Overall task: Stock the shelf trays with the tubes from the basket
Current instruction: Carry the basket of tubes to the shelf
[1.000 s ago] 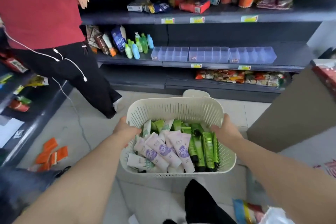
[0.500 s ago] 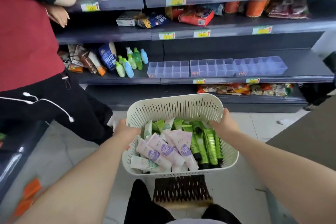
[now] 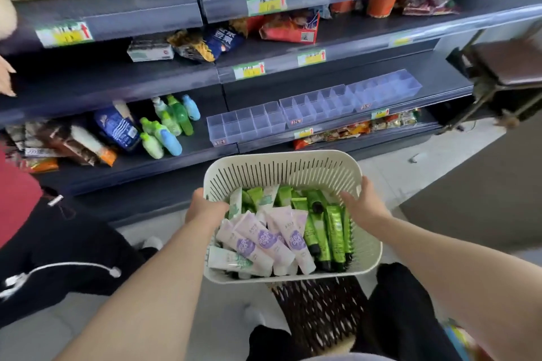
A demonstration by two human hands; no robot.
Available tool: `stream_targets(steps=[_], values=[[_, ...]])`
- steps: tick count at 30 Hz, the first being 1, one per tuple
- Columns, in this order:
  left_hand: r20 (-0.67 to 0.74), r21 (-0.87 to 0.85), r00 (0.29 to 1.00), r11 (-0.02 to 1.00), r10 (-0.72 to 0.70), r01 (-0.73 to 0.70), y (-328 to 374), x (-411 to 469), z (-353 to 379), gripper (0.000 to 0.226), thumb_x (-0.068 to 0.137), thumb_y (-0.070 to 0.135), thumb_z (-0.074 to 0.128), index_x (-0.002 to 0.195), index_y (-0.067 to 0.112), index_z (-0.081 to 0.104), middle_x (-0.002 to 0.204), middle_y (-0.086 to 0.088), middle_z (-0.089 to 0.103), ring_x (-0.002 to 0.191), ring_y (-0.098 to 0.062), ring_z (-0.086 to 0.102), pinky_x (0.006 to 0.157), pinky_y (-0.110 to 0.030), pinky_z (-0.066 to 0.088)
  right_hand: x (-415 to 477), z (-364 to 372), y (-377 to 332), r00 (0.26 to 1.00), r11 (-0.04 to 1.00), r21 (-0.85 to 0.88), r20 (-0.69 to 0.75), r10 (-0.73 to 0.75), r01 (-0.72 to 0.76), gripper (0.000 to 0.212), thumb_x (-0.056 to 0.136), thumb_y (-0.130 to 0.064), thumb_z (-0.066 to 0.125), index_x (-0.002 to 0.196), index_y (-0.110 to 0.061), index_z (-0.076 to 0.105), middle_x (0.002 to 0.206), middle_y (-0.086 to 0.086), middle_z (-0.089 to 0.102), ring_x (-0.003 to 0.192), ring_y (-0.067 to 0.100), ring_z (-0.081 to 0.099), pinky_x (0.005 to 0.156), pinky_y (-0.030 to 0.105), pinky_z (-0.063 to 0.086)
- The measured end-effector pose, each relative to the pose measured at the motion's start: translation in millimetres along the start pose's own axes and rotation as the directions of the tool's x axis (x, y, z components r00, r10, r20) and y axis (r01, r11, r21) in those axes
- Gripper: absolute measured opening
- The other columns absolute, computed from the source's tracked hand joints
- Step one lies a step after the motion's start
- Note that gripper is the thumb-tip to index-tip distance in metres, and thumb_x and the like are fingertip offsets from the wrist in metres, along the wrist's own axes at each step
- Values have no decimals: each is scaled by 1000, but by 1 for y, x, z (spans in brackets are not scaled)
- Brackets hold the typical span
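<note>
Unreadably blurred: tubes (image 3: 265,240) in basket (image 3: 281,168), shelf tags (image 3: 249,70)

One head-worn wide-angle view, looking forward and down along both forearms. The cream slotted plastic basket (image 3: 281,173) is nearest, low centre, gripped at its sides by the left hand (image 3: 205,209) and right hand (image 3: 363,205). The dark grey metal shelving (image 3: 164,12) is farther ahead and fills the upper frame, its lines tilting up rightward.
</note>
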State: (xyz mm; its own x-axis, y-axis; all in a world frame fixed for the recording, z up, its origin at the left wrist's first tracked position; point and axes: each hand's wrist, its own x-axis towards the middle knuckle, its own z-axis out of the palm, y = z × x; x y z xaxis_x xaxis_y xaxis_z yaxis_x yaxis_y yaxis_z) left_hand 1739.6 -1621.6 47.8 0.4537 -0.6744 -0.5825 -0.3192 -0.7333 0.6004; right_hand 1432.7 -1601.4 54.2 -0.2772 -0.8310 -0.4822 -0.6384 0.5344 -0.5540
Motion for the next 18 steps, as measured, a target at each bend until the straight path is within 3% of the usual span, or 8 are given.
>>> stream_targets(steps=[3,7,9,13,16,18], values=[[9,1,1000,1000,-1,1,18,20,10,55,73,14,74,122,23,49,99,0,63,92,-27,63,87,-44,55,22,1,-1,1000,1000,20,12,17,-17,64,99,-43,42,149,-16,13,138,17,47,90,27,57,69,31,44],[-16,18,999,999,-37,37,49,36,39,54,73,8,71,120,23,49,99,-2,63,92,-28,64,86,-44,55,78,-12,3,997,999,19,56,50,-51,64,101,-45,34,152,-16,8,147,18,39,120,35,52,90,36,42],[-62,14,995,997,-78,79,63,36,58,51,76,8,68,121,21,48,99,-5,63,93,-30,65,83,-41,56,109,-26,6,996,1000,28,86,5,-8,58,101,-43,33,149,-16,15,139,20,47,112,36,56,87,39,44],[-131,-39,982,990,-138,134,89,36,94,53,79,8,68,126,19,46,95,-6,61,86,-29,64,77,-41,55,157,-60,8,988,998,36,142,-63,58,44,101,-38,37,135,-14,25,115,20,58,77,28,55,64,32,40],[-133,-97,982,988,-131,119,107,48,119,45,82,9,66,122,18,48,89,-5,60,71,-23,56,65,-31,47,194,-77,5,989,998,34,135,-63,59,45,100,-40,39,135,-16,24,112,20,59,81,31,59,64,34,42],[-103,-113,986,986,-133,121,113,58,131,45,82,14,67,122,20,46,92,-5,62,70,-22,55,64,-31,47,209,-82,4,993,998,15,102,-55,54,44,99,-41,40,133,-18,25,111,20,60,86,34,61,65,37,44]])
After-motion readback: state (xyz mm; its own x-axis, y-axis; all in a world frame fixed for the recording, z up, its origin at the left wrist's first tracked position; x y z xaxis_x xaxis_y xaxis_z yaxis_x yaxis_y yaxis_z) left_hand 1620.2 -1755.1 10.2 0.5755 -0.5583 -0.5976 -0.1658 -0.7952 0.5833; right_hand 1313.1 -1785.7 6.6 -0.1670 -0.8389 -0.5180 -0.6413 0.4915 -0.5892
